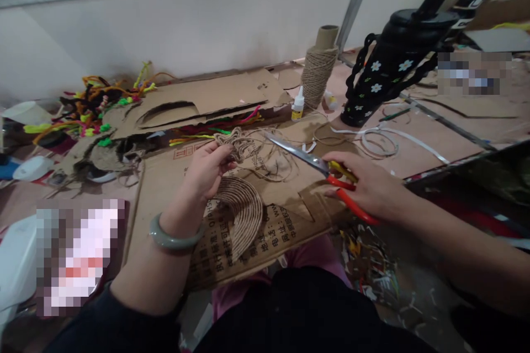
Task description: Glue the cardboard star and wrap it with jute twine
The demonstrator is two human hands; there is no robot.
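Observation:
My left hand (211, 168) pinches a small looped piece of twine craft (238, 143), its strands laid side by side in a wavy outline. In my right hand (366, 182) are scissors (302, 157) with red handles, blades pointing toward the twine piece. Something yellow also shows by the fingers at the handles. Below my left hand a curved coil of twine (244, 212) lies on a printed cardboard sheet (165, 193). Loose twine (285, 174) trails over the cardboard between my hands.
Behind the cardboard stand a twine spool (317, 74) and a small glue bottle (297, 106). A tall black tumbler (389, 66) rises at the right. Colourful pipe cleaners (97, 99) pile up at the left, near a cut cardboard piece (219, 91). White strips (409, 138) lie right.

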